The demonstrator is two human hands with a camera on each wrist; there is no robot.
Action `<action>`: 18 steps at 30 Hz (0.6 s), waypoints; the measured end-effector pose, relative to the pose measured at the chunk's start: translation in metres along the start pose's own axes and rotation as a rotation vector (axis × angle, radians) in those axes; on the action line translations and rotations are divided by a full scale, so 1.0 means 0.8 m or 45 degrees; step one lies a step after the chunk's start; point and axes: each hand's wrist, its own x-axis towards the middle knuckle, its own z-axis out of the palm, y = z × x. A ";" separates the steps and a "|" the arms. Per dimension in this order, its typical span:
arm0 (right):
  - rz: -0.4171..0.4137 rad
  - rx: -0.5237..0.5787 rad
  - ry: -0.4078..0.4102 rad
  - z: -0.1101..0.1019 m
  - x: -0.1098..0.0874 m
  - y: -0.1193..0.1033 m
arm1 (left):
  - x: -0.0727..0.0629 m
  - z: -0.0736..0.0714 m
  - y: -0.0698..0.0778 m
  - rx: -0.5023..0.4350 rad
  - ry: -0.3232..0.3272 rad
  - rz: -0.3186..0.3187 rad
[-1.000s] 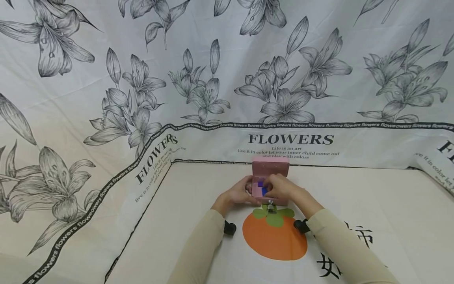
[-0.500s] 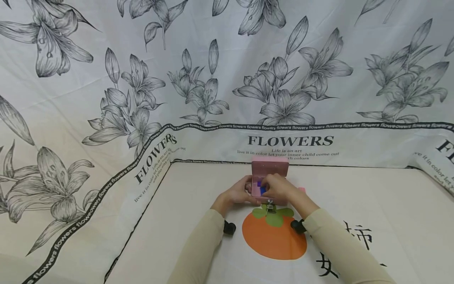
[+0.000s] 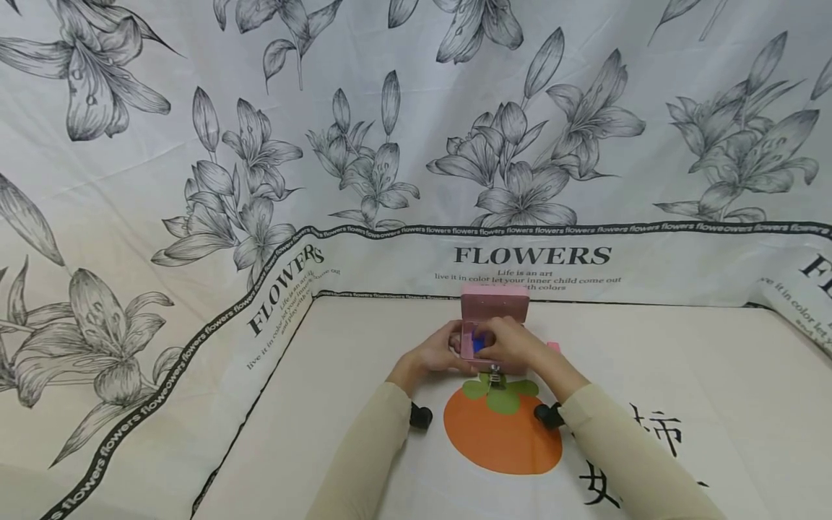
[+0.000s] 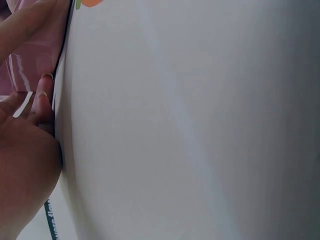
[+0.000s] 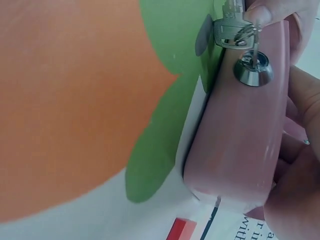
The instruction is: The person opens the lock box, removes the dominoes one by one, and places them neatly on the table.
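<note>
A pink lockable box (image 3: 495, 307) stands on the cloth with its lid raised at the back. Keys (image 5: 234, 32) hang from the round lock (image 5: 253, 70) on its front wall. My left hand (image 3: 437, 352) grips the box's left side, thumb along the front; in the left wrist view its fingers (image 4: 45, 100) lie by the pink wall. My right hand (image 3: 513, 341) reaches into the box from the right, curled fingers pinching a small blue block (image 3: 479, 342). Part of that block is hidden under the fingers, as is the right half of the box's inside.
A red-pink block (image 5: 181, 230) lies on the cloth just right of the box. An orange persimmon print (image 3: 503, 433) covers the cloth in front. Behind the box rises a flower-printed curtain (image 3: 364, 263). Black wrist straps show under both sleeves.
My right fingers have shifted slightly left inside the box. Two separate blue patches now show as one beside the fingertips. The left hand and the box stay put.
</note>
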 end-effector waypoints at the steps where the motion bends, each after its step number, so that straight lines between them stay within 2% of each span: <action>1: -0.008 0.014 0.010 0.000 -0.001 0.000 | 0.000 0.000 0.000 -0.005 -0.001 -0.001; 10: -0.124 0.104 0.087 -0.008 -0.010 0.010 | -0.001 0.001 0.001 -0.036 -0.005 -0.007; 14: -0.136 0.156 0.102 -0.013 -0.013 0.011 | 0.001 0.001 0.000 -0.042 -0.006 -0.002; 18: -0.099 0.200 0.099 -0.020 -0.018 0.011 | 0.001 0.000 0.001 -0.036 -0.006 0.001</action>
